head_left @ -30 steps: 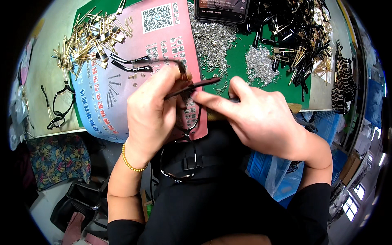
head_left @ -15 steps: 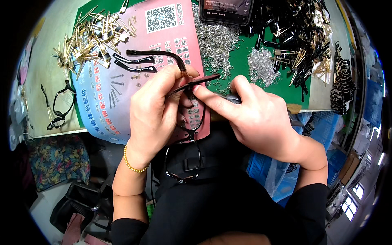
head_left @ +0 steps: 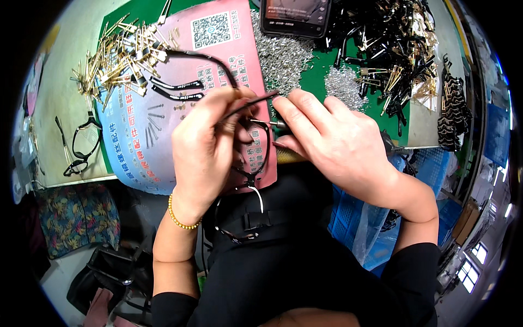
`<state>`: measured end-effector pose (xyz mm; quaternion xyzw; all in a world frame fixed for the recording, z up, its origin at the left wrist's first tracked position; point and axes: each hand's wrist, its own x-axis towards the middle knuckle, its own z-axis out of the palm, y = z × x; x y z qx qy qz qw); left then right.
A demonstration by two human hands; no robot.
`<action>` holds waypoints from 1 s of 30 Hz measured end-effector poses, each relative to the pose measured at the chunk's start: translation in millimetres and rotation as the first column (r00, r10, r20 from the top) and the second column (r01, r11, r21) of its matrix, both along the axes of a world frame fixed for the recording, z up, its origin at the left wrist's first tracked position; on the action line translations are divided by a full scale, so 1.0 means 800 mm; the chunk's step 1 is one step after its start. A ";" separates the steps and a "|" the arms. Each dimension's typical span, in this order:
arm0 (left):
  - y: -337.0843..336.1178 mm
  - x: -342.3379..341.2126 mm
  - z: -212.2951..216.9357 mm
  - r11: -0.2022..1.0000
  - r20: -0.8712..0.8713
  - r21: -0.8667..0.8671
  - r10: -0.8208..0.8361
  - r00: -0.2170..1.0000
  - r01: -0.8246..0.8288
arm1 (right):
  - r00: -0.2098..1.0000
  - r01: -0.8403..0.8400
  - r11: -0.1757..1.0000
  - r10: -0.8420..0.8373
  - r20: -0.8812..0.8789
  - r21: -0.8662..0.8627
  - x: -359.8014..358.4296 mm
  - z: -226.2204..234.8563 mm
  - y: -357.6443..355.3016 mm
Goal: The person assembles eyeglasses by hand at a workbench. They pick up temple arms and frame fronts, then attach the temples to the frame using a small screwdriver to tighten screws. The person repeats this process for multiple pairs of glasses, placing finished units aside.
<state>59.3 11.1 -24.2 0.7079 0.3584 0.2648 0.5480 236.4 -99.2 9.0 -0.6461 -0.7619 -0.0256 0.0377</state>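
Note:
My left hand is closed around a dark eyeglass frame, whose rims hang below toward my lap. A curved black temple arm extends from the top of that hand. Another thin dark bar, apparently part of the glasses, slants between my two hands. My right hand grips a small screwdriver, its thin metal tip pointing left at the frame by my left fingers. The exact contact at the tip is too small to make out.
Gold-tipped temple arms are heaped at left, near two black temple arms on a printed sheet. Another eyeglass frame lies far left. Loose screws, a phone and black temple arms occupy the back.
My right fingers have shifted, baring the screwdriver's metal tip. The held frame has turned slightly, its rims swinging a little left, and the slanted bar has moved up and left.

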 end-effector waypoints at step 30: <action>-0.007 -0.089 -0.038 0.848 0.018 0.468 0.273 0.962 -0.249 | 0.958 0.221 0.933 -0.262 -0.114 -0.285 0.031 0.033 -0.069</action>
